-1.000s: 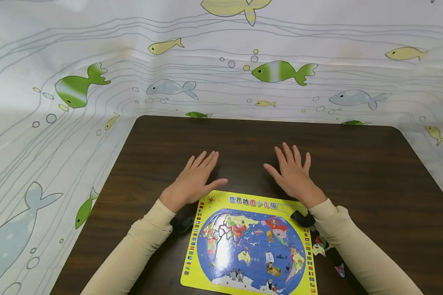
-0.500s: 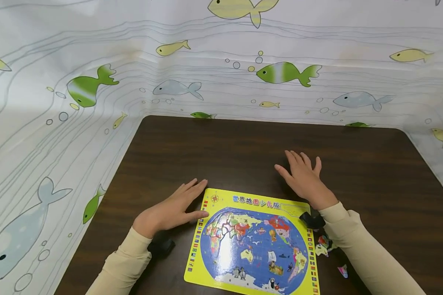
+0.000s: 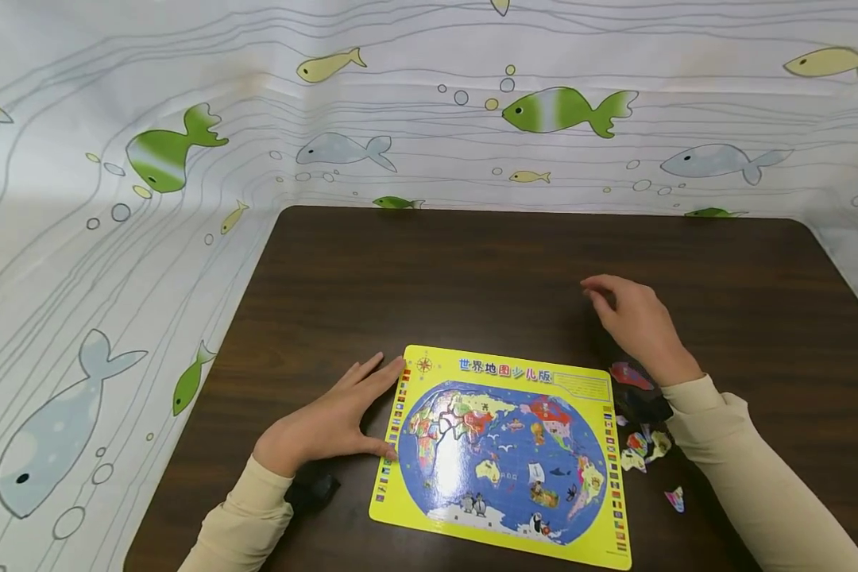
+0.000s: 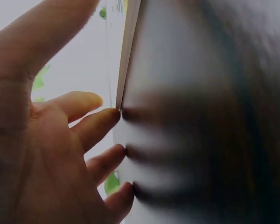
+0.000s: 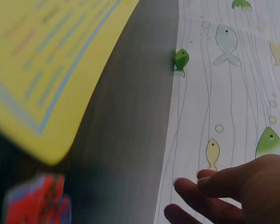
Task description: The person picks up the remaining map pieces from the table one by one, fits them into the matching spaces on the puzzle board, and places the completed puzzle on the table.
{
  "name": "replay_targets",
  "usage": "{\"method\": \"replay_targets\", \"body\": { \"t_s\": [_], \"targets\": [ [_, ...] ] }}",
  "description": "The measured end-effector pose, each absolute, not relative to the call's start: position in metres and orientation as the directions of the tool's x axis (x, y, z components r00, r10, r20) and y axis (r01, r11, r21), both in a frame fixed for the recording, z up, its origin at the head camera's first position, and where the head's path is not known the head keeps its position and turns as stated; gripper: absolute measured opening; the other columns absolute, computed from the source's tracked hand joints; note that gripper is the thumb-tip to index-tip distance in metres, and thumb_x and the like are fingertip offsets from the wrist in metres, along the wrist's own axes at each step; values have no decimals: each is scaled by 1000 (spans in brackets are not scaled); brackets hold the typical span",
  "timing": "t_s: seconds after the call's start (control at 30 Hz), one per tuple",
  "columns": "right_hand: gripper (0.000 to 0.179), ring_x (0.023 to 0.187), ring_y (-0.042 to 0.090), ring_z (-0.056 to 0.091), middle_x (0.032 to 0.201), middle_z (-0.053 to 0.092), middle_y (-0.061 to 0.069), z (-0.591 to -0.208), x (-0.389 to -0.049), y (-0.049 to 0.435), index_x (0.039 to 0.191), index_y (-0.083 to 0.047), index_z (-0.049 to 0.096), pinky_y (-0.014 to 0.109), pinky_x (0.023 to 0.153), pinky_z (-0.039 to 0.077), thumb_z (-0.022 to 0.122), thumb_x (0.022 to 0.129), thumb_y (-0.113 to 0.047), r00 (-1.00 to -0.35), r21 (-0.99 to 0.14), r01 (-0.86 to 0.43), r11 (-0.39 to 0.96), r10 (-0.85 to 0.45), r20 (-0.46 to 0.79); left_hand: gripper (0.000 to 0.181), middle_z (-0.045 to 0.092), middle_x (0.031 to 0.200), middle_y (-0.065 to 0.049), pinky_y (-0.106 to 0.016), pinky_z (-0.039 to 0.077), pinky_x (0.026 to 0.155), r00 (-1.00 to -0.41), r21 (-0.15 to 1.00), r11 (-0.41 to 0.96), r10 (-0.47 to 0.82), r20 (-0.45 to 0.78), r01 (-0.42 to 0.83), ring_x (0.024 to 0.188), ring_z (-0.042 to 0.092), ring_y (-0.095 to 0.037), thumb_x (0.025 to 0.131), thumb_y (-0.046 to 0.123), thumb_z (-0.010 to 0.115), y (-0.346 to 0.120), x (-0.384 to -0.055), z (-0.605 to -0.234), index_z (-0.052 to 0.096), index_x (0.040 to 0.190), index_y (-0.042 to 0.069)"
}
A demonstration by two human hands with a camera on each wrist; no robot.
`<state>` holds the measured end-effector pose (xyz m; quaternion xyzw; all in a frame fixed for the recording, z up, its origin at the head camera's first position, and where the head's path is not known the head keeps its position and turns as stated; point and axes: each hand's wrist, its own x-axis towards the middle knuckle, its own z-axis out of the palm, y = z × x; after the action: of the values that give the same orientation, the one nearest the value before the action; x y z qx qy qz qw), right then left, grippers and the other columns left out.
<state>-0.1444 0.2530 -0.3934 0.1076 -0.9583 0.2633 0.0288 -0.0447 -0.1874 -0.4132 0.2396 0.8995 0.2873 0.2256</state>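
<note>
A yellow-bordered world map puzzle [image 3: 415, 515] lies on the dark wooden table, with a glare patch on its blue oval. At its left edge is my left hand [image 3: 329, 421], thumb and forefinger spread along the side. In the left wrist view, fingertips [image 4: 113, 114] meet the tabletop beside the board's edge [image 4: 126, 65]. My right hand [image 3: 639, 322] hovers beyond the puzzle's top right corner, fingers loosely bent toward the thumb and nothing between them. Under the right wrist lies a red puzzle piece [image 3: 631, 375], also blurred in the right wrist view.
Several loose puzzle pieces [image 3: 636, 457] lie along the board's right side, and a small pink one [image 3: 675, 499] sits farther right. Dark wrist cameras [image 3: 311, 492] hang under both wrists. A white fish-patterned sheet [image 3: 443, 175] borders the table at the back and sides.
The left hand has come back and leftward to the board's left edge. My right hand has moved right, its spread fingers now bending in. More loose pieces show beside the board.
</note>
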Motion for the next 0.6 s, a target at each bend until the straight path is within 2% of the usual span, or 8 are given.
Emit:
{"method": "replay_targets", "body": {
  "t_s": [0.07, 0.2, 0.3, 0.43, 0.6],
  "targets": [
    [30, 69, 26, 59, 125, 72, 26, -393, -142, 259, 133, 0, 66, 31, 52, 35, 61, 105, -8, -974, -498, -225, 838, -195, 112, 125, 15, 177, -2, -66, 9, 130, -779, 621, 710, 578, -244, 332, 164, 5, -38, 74, 50, 91, -187, -44, -414, 17, 169, 18],
    [28, 85, 32, 69, 120, 73, 27, -393, -138, 271, 129, 2, 68, 37, 62, 49, 64, 102, -6, -974, -479, -226, 848, -212, 84, 128, 10, 178, 1, -65, 8, 130, -770, 610, 703, 596, -227, 365, 165, 4, -37, 72, 47, 93, -185, -44, -413, 14, 169, 21],
    [27, 90, 33, 71, 118, 74, 26, -394, -133, 282, 127, 2, 69, 49, 72, 57, 66, 101, -5, -972, -468, -218, 856, -234, 24, 127, 15, 177, 1, -65, 9, 130, -760, 606, 698, 610, -223, 382, 165, 4, -36, 72, 46, 93, -183, -44, -413, 15, 169, 21],
    [25, 91, 33, 71, 112, 75, 25, -397, -125, 296, 123, 3, 70, 55, 80, 59, 68, 99, -5, -964, -460, -202, 865, -258, -61, 123, 21, 176, -3, -66, 10, 130, -748, 604, 685, 630, -210, 408, 164, 7, -39, 72, 44, 94, -181, -43, -414, 21, 168, 17],
    [26, 92, 34, 70, 104, 75, 21, -400, -115, 309, 122, 5, 69, 54, 79, 59, 70, 98, -6, -958, -474, -161, 866, -253, -137, 123, 23, 175, -4, -65, 9, 130, -753, 601, 692, 622, -216, 399, 164, 8, -39, 72, 43, 94, -181, -41, -416, 23, 168, 15]
  ]
}}
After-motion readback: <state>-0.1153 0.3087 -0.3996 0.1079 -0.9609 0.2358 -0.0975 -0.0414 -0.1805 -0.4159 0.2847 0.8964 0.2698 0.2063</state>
